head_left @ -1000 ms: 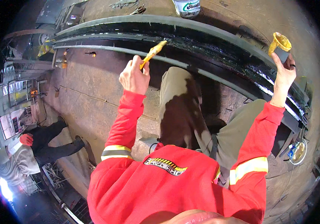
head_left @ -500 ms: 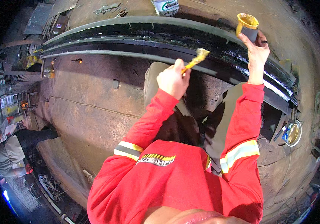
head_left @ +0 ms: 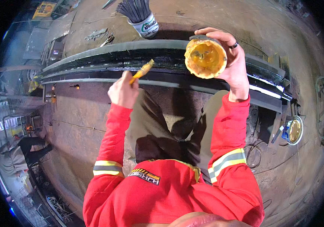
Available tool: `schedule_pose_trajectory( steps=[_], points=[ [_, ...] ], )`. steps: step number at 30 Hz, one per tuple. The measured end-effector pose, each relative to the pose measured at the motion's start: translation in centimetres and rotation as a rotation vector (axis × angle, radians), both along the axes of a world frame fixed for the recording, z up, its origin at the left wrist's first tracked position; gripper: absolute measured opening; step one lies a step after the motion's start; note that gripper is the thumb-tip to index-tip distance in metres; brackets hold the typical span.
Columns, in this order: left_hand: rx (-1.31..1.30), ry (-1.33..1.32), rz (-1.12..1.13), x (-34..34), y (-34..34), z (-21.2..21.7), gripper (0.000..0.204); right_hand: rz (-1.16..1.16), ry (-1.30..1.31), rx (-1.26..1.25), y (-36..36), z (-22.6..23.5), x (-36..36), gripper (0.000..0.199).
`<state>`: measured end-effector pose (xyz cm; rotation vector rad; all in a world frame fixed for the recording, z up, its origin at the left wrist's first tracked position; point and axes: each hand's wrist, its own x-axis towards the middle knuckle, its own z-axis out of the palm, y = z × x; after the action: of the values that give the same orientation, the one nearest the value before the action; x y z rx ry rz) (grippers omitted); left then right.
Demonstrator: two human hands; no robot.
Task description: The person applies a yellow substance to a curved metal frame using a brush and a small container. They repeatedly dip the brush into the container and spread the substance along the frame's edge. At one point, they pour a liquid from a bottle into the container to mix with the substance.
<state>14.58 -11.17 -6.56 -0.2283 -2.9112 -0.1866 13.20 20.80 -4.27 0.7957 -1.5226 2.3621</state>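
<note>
My left hand (head_left: 122, 92) is closed round the handle of a yellow-smeared paintbrush (head_left: 143, 71). The bristle end points up and to the right, over a long dark steel beam (head_left: 107, 64); whether it touches the metal I cannot tell. My right hand (head_left: 233, 62) grips a small dark cup (head_left: 208, 75) crusted with yellow paint. Its mouth is tilted toward me, showing yellow paint inside. The cup is held above the right part of the beam, apart from the brush.
Beyond the beam stands a white bucket (head_left: 147, 28) packed with dark strips. An open paint tin (head_left: 295, 129) sits on the floor at the right. Scissors (head_left: 108, 40) lie past the beam's far edge. At the far left there is another person's dark-trousered leg (head_left: 35, 146).
My left hand has moved left with the brush. The cup in my right hand has come left and nearer, its mouth now turned toward me. The view has shifted, showing more of the bucket.
</note>
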Motion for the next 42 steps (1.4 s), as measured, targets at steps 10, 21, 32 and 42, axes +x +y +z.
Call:
schedule_pose_trajectory(
  steps=[10, 21, 32, 42],
  points=[
    [0.354, -0.187, -0.088, 0.7, 7.0, -1.9, 0.026, -0.448, -0.112, -0.033, 3.3, -2.4, 0.3, 0.074],
    [-0.103, -0.118, -0.197, 2.6, 10.4, 2.1, 0.024, -0.636, -0.169, -0.072, 7.1, -5.4, -0.7, 0.068],
    [-0.638, -0.392, -0.78, -6.7, 20.3, 3.7, 0.024, -0.655, -0.185, -0.11, 8.8, -6.0, -0.9, 0.066],
    [-0.402, -0.383, -0.745, -9.1, 13.1, 3.6, 0.022, -0.56, -0.256, -0.14, 7.5, -5.3, 0.4, 0.064]
  ],
)
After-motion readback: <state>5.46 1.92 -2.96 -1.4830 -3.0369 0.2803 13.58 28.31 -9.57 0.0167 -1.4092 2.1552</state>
